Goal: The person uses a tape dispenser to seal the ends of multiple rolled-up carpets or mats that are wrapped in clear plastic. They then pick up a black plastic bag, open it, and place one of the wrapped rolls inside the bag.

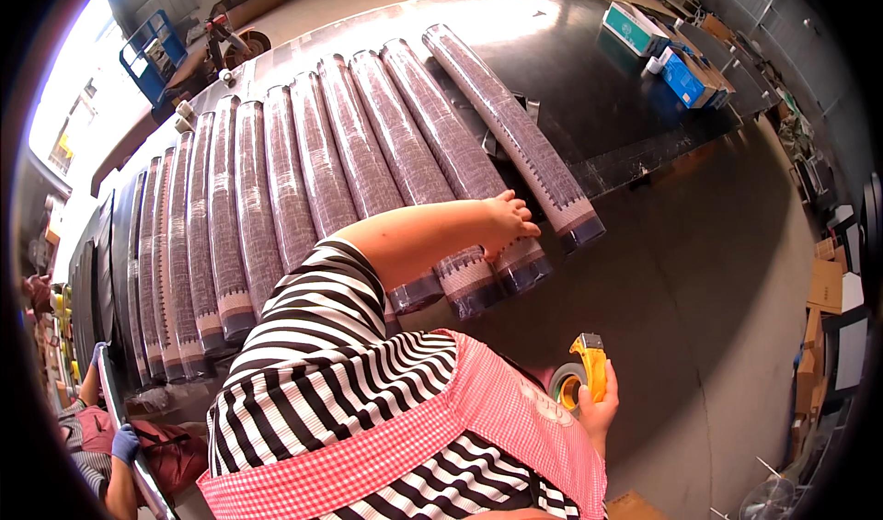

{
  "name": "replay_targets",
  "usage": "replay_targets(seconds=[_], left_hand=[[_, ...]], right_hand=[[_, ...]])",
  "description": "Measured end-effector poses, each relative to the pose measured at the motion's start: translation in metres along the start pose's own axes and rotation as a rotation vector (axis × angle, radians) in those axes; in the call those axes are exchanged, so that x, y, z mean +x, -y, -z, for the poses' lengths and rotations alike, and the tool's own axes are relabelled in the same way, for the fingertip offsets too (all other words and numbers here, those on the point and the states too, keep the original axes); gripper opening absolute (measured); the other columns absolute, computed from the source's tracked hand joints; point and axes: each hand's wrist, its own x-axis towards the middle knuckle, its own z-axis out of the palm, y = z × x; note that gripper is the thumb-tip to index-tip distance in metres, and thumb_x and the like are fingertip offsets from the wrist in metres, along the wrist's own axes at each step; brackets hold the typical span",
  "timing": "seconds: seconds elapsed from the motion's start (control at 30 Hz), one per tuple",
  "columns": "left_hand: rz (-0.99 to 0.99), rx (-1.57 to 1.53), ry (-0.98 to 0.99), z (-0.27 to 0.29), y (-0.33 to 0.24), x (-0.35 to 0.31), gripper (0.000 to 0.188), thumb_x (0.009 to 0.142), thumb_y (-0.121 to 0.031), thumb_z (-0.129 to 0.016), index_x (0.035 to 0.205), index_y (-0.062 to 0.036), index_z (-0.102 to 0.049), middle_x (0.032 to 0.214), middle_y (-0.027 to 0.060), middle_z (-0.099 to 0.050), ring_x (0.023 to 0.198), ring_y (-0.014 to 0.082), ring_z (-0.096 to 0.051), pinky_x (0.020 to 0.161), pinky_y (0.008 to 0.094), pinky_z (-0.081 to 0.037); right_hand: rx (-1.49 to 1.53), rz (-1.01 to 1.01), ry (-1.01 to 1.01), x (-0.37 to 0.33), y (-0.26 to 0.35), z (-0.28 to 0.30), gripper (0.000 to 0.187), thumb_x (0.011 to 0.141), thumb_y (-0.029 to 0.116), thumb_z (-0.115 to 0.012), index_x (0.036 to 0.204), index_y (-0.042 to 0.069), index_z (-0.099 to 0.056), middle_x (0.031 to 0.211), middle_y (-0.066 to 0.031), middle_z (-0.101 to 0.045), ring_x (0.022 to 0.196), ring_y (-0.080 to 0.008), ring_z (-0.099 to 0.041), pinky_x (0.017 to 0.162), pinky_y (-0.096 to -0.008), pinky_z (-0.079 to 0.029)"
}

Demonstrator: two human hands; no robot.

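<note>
Roll (451,148) shld be pressed lightly at table's near edge (635,166) by L hand (508,223), fingers wide-ish; tape gun (594,369) is held in R hand (600,406).

At two o'clock a blue box (682,77) sits on the black desk (589,106), with a green-and-white box (635,29) just beside it toward one o'clock. A blue-framed cart (154,58) stands at ten o'clock, near a red wheeled machine (225,37). Cardboard boxes (825,285) line the three o'clock edge; a fan (768,500) shows at four. At eight o'clock is a co-worker (92,428) in blue gloves (125,443).
</note>
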Motion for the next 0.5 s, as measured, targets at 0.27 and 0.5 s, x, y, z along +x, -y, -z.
replay_targets(seconds=[0.27, 0.5], left_hand=[[-0.109, -0.148, -0.571, -0.008, 0.002, -0.031, 0.061, 0.076, -0.023, -0.075, 0.134, -0.0093, -0.060, 0.143, 0.0140, -0.053, 0.135, 0.0368, -0.046, 0.106, 0.0461, -0.044], [0.099, -1.973, -0.107, -0.007, -0.117, -0.049, 0.067, 0.101, -0.061, -0.046, 0.126, -0.0022, -0.065, 0.122, 0.0126, -0.066, 0.110, 0.0216, -0.062, 0.095, 0.0365, -0.049]], right_hand=[[-0.185, 0.239, -0.048, 0.002, 0.043, -0.010, 0.069, 0.074, 0.003, -0.070, 0.141, 0.001, -0.052, 0.125, -0.0187, -0.062, 0.116, -0.0313, -0.062, 0.099, -0.0396, -0.050], [-0.230, 0.667, 0.085, 0.034, 0.110, -0.013, 0.081, 0.068, 0.007, -0.077, 0.144, 0.012, -0.052, 0.101, -0.0109, -0.058, 0.084, -0.0244, -0.061, 0.074, -0.0350, -0.053]])
